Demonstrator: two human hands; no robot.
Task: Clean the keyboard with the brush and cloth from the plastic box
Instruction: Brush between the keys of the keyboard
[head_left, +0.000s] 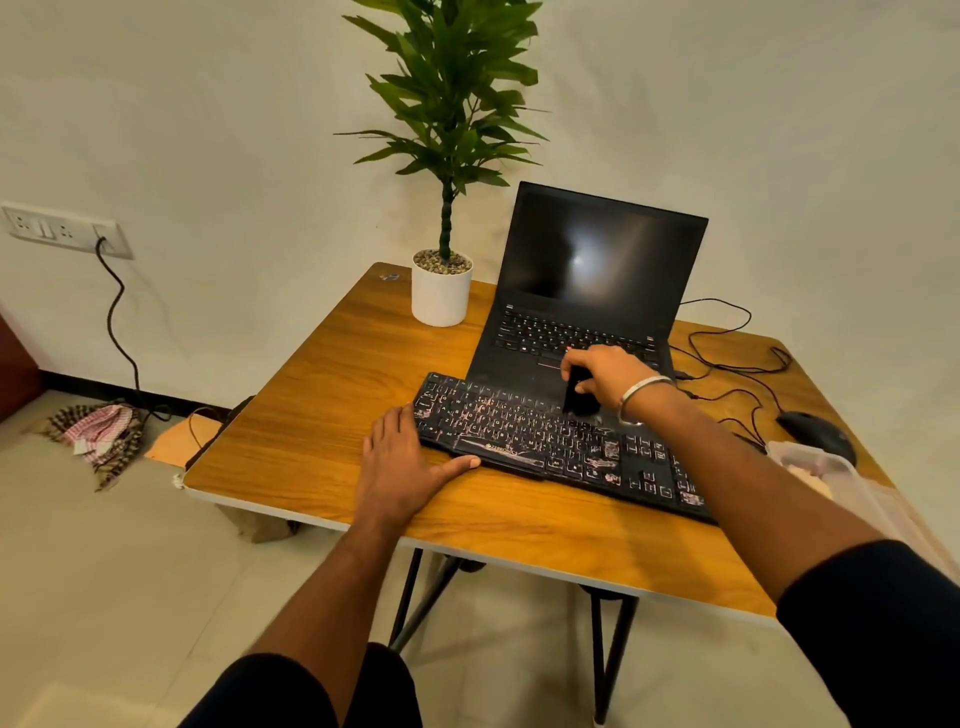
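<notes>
A black keyboard (524, 436) with pale dust streaks lies slanted across the wooden table (322, 395). My right hand (605, 371) grips a black brush (577, 395) upright, its bristle end down on the keys near the keyboard's upper middle. Flat on the table at the keyboard's left end rests my left hand (402, 465), its thumb stretched along the keyboard's front edge. A clear plastic box (810, 460) stands at the right table edge, partly hidden by my right forearm; something pale lies inside it.
An open black laptop (587, 291) sits just behind the keyboard. A potted plant (441, 288) stands at the back left of the laptop. A black mouse (813, 431) and tangled cables (727, 358) lie at the right. Bare tabletop lies left of the keyboard.
</notes>
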